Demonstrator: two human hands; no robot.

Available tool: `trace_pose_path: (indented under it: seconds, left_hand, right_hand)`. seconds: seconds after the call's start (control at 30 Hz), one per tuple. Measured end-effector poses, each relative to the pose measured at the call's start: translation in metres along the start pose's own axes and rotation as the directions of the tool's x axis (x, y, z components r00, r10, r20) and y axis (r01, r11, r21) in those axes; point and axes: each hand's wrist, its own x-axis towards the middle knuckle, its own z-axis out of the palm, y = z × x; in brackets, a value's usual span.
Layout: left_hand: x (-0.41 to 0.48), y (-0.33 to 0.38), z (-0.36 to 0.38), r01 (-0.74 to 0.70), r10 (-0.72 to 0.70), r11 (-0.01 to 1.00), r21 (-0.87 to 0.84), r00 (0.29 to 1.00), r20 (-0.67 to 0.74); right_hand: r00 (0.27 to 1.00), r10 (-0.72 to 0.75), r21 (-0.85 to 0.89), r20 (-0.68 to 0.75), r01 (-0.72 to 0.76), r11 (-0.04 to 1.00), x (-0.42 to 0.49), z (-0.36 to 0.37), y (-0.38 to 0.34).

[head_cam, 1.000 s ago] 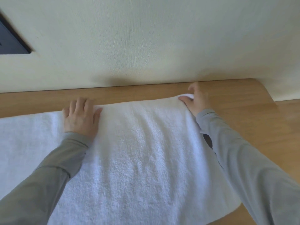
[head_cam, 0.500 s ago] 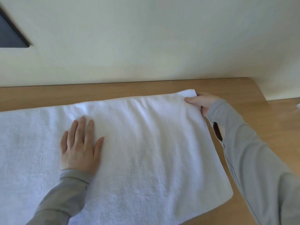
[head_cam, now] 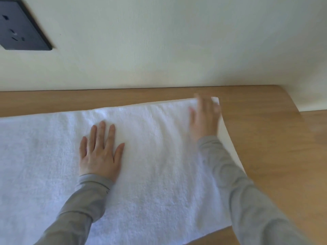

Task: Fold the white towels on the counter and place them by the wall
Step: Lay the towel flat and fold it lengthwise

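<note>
Hands, left hand (head_cam: 100, 152) and blurred right hand (head_cam: 205, 119), lie spread flat on nubby white towel (head_cam: 159, 174).

A plain domestic or hotel-like room (which one is unclear): a wooden counter (head_cam: 256, 138) against a cream wall (head_cam: 177, 41) with a dark socket plate (head_cam: 21, 27).

Right hand (head_cam: 205, 119) motion-blurred over towel's far right corner, white towel (head_cam: 155, 174) cropped left and near, dark wall outlet (head_cam: 19, 27) cut at left edge

no readable text, label, brand or number shows on anything in view.
</note>
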Motion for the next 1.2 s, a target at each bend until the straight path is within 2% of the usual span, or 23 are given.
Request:
trace_pose_path:
  seconds: [0.03,0.1,0.17,0.23,0.33,0.43,0.5,0.57,0.63,0.7,0.77,0.83,0.87,0.97,1.03,1.07,1.13,1.2]
  left_hand:
    - [0.000,-0.001,0.001,0.002,-0.002,1.000,-0.005,1.000,0.004]
    - [0.000,-0.001,0.003,-0.001,0.001,1.000,-0.010,1.000,0.005]
    - [0.000,-0.003,0.004,-0.009,0.009,1.000,-0.021,1.000,-0.007]
    - [0.001,-0.006,0.004,0.008,-0.009,0.996,-0.089,1.000,-0.015]
    - [0.002,-0.009,0.005,0.017,-0.019,0.995,-0.103,0.999,-0.026]
    - [0.001,-0.008,0.007,0.002,-0.004,0.998,-0.068,1.000,-0.026]
    - [0.000,-0.008,0.007,0.004,-0.006,0.998,-0.067,1.000,-0.025]
    - [0.001,-0.008,0.008,0.011,-0.012,0.998,-0.061,1.000,-0.023]
    - [0.001,-0.008,0.009,0.011,-0.012,0.999,-0.053,1.000,-0.025]
    - [0.001,-0.008,0.010,0.014,-0.015,0.998,-0.057,1.000,-0.023]
    - [0.002,-0.009,0.011,0.017,-0.018,0.998,-0.054,1.000,-0.021]
    - [0.002,-0.010,0.012,0.015,-0.016,0.998,-0.054,1.000,-0.023]
    - [0.002,-0.010,0.012,0.013,-0.015,0.998,-0.060,1.000,-0.026]
    - [0.002,-0.011,0.013,0.014,-0.015,0.998,-0.057,0.999,-0.029]
    - [0.002,-0.012,0.014,0.011,-0.013,0.998,-0.057,0.999,-0.030]
    - [0.002,-0.012,0.014,0.011,-0.013,0.998,-0.060,1.000,-0.028]
    - [0.002,-0.011,0.014,0.011,-0.013,0.998,-0.063,1.000,-0.028]
    - [0.001,-0.011,0.013,0.010,-0.012,0.998,-0.068,0.999,-0.030]
  right_hand:
    - [0.982,-0.191,0.056,0.013,0.190,0.980,-0.021,0.004,-0.029]
    - [0.858,-0.503,0.176,0.106,0.482,0.859,-0.067,0.019,-0.083]
    - [0.762,-0.598,0.216,0.246,0.559,0.801,-0.095,0.031,-0.110]
    - [0.758,-0.561,0.179,0.333,0.533,0.827,-0.087,0.039,-0.101]
    - [0.831,-0.412,-0.037,0.373,0.457,0.889,-0.048,0.041,-0.044]
    - [0.912,-0.130,-0.220,0.388,0.228,0.948,-0.009,0.033,0.030]
    - [0.906,0.017,-0.255,0.423,0.102,0.961,0.009,0.023,0.061]
    - [0.908,0.099,-0.328,0.407,0.044,0.944,0.013,0.017,0.060]
    - [0.953,0.050,-0.319,0.298,0.051,0.946,0.001,0.015,0.027]
    - [0.962,-0.166,-0.155,0.216,0.202,0.967,-0.032,0.015,-0.026]
    - [0.877,-0.435,-0.002,0.207,0.445,0.896,-0.081,0.023,-0.076]
    - [0.783,-0.542,0.069,0.306,0.549,0.833,-0.122,0.024,-0.093]
    - [0.767,-0.536,0.060,0.354,0.553,0.831,-0.130,0.021,-0.082]
    - [0.847,-0.338,-0.101,0.409,0.411,0.906,-0.129,0.000,-0.004]
    - [0.906,-0.131,-0.203,0.402,0.228,0.952,-0.124,-0.018,0.058]
    - [0.914,-0.011,-0.215,0.404,0.107,0.971,-0.121,-0.024,0.086]
    - [0.877,0.195,-0.219,0.438,-0.106,0.970,-0.118,-0.034,0.119]
    - [0.865,0.256,-0.238,0.431,-0.165,0.957,-0.122,-0.042,0.124]
